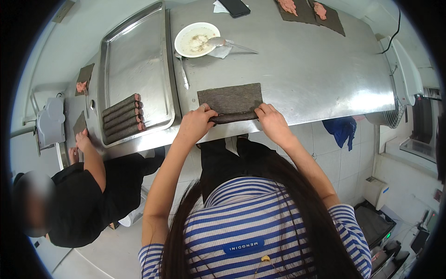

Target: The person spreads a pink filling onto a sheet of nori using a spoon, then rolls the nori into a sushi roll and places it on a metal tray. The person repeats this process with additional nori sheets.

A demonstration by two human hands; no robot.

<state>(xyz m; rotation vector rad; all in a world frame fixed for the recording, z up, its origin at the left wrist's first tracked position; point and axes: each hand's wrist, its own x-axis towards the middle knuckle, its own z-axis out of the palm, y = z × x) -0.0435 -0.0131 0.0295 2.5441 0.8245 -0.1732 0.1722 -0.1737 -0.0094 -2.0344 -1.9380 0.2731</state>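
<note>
Head view: left hand (pixel 196 122) and right hand (pixel 272 120) each clench one end of the dark seaweed roll (pixel 233 117) at the near edge of the steel surface (pixel 302 69) — gripping both ends keeps the roll even. The unrolled sheet (pixel 230 97) lies flat just behind it. Finished rolls (pixel 123 118) sit stacked in the tray's (pixel 134 46) near corner; the bowl (pixel 195 39) with its spoon (pixel 218 43) stands toward the far edge — in reach.

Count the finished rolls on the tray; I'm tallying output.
5 rolls, side by side at the near left of the tray. Another is under both hands, unfinished.
</note>
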